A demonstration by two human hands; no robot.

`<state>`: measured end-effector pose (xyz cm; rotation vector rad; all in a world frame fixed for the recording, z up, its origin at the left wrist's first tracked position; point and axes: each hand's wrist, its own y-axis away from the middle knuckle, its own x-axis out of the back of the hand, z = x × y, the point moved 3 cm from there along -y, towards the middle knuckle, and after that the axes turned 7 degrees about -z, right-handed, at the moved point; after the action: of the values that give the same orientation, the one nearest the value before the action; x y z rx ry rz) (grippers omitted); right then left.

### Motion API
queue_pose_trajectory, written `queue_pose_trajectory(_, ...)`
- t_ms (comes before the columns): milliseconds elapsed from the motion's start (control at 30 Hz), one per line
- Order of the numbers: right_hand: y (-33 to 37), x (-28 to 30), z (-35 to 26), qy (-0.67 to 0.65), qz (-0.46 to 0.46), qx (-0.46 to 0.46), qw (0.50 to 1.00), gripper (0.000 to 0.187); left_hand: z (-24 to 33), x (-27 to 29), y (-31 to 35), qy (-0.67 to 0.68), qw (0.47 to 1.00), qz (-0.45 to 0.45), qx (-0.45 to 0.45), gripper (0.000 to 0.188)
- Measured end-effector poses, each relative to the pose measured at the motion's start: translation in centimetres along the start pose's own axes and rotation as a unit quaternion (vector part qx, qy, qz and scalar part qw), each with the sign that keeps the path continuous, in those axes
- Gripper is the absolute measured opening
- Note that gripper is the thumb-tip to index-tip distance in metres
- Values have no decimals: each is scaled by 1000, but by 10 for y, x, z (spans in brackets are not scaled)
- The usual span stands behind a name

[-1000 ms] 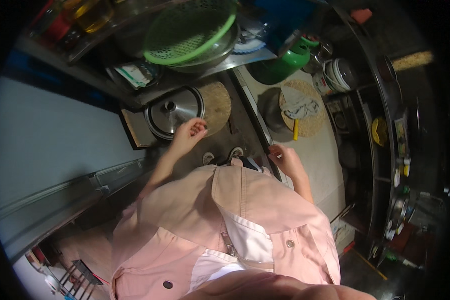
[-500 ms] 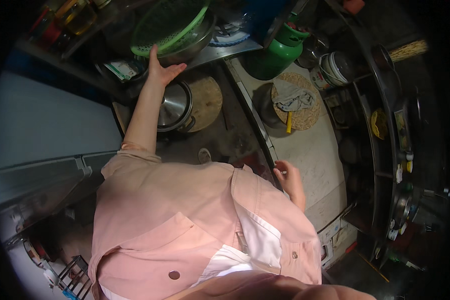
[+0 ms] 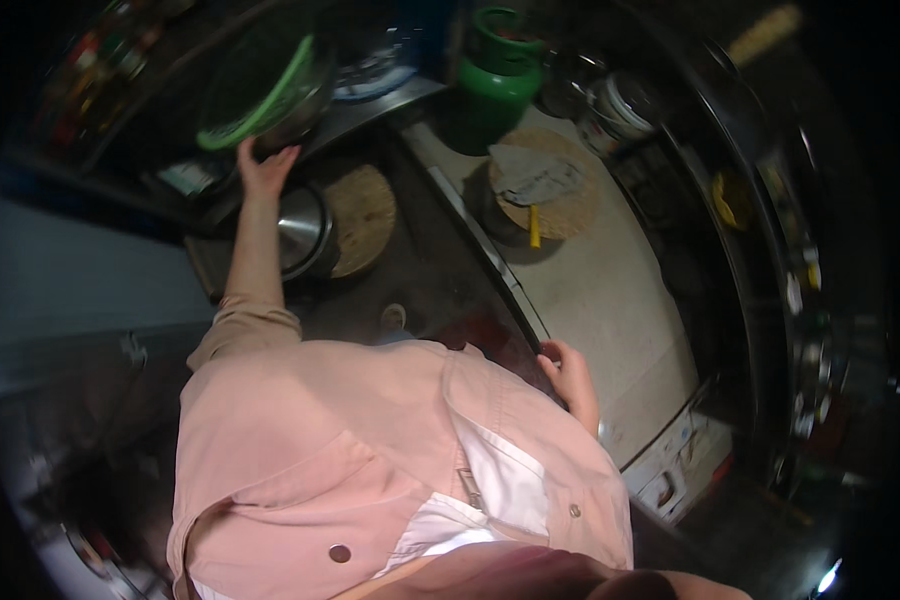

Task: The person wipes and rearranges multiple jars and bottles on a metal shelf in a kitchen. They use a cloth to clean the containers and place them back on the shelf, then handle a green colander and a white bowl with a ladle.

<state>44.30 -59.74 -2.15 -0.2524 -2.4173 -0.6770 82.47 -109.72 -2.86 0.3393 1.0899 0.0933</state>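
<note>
My left hand (image 3: 264,174) reaches up at the far left. Its thumb and fingers are spread, with a fingertip at the lower rim of a green plastic basket (image 3: 270,105). The basket leans tilted against a dark metal bowl (image 3: 305,112) on a shelf, and the hand looks open rather than wrapped round either. Below that hand stands a lidded steel pot (image 3: 303,232) beside a round wooden board (image 3: 365,222). My right hand (image 3: 568,378) hangs low by the edge of a pale countertop (image 3: 610,310), its fingers loosely curled and apart, with nothing visible in them.
A green gas cylinder (image 3: 495,90) stands at the back. Near it, a grey cloth (image 3: 540,178) and a yellow handle (image 3: 535,228) rest on a round woven lid (image 3: 575,215). White buckets (image 3: 625,105) and dark shelves (image 3: 730,290) line the right. A blue-edged plate (image 3: 375,82) sits by the bowl.
The whole view has swung, shifting the surroundings left and slightly down. My left hand stays at the basket, its fingers a little closer together. My right hand has curled slightly and remains low.
</note>
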Motion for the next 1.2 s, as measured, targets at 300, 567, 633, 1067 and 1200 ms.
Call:
queue_pose_trajectory(300,-21,-13,-20,-19,50,-43,998,29,4,11,-56,-16,999,-45,19,55)
queue_pose_trajectory(567,-54,-9,-43,1,24,-31,999,28,24,26,-35,15,996,-65,51,63)
queue_pose_trajectory(633,-68,-16,-55,19,6,-9,1000,28,41,37,-18,-8,999,-51,19,60)
queue_pose_trajectory(1067,-117,-58,-135,-403,8,4,915,37,-25,60,37,-127,942,-192,245,47)
queue_pose_trajectory(1200,-137,-82,-185,-515,31,91,852,46,-33,53,64,-257,891,-255,276,45)
